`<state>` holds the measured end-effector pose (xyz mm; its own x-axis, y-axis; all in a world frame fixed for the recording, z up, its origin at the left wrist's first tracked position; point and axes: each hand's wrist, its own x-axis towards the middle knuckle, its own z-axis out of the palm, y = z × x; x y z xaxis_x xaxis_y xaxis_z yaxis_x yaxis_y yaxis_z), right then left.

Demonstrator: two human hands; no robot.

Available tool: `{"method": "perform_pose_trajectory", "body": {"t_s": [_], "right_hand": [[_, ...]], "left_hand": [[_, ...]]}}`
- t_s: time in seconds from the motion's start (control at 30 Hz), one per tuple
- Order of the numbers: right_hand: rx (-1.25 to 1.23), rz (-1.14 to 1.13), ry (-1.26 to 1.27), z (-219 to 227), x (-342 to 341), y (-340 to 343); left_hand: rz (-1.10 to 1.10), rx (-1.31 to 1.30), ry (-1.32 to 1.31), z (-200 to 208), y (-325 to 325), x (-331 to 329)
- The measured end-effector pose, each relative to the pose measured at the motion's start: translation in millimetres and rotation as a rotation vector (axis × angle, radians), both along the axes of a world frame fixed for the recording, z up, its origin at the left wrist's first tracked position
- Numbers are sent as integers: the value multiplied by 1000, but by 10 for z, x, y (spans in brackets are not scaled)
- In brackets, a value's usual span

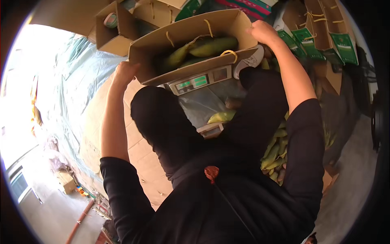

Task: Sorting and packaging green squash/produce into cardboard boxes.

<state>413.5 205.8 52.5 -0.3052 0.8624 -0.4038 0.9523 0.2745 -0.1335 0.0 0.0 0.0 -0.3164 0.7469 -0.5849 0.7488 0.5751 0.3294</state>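
Head view: an open-topped carton (189,32) handled by its two ends. The carton is at the far middle, beyond the knees (152,103) and beside a scale (205,79) with a lit green display; whether its base rests on the scale or is held above it cannot be seen. The right hand (265,32) is at the right end, its fingers curled together and pinching the upper edge of that wall. The left hand (125,73) meets the near left corner; its fingers are partly hidden, so whether they pinch the board cannot be told. For sound handling, both ends should be borne equally and the base kept level, since the load could slide toward a dipped end; a lower, fuller grip would likely spare the rim. Knees are best kept off the scale. Contents: long green ears (215,46), probably corn in the husk, lie inside, roughly lengthwise. Yellow cord handles (230,53) are fixed to both long walls. Far left, a smaller carton (115,45) holds a round tin (110,20). Far right, green-panelled cartons (345,48) stand open, contents indistinct. To the right, a loose pile (276,152) of similar ears lies beside the right leg.
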Motion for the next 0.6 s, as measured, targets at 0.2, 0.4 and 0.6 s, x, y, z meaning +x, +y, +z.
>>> {"method": "perform_pose_trajectory", "body": {"t_s": [0.2, 0.4, 0.6], "right_hand": [[102, 247, 117, 244, -500, 91], [161, 414, 241, 554, -1437, -332], [220, 639, 210, 273, -2523, -1348]], "left_hand": [[-636, 168, 512, -177, -421, -527], [573, 320, -87, 149, -1514, -706], [841, 522, 138, -55, -3269, -650]]}}
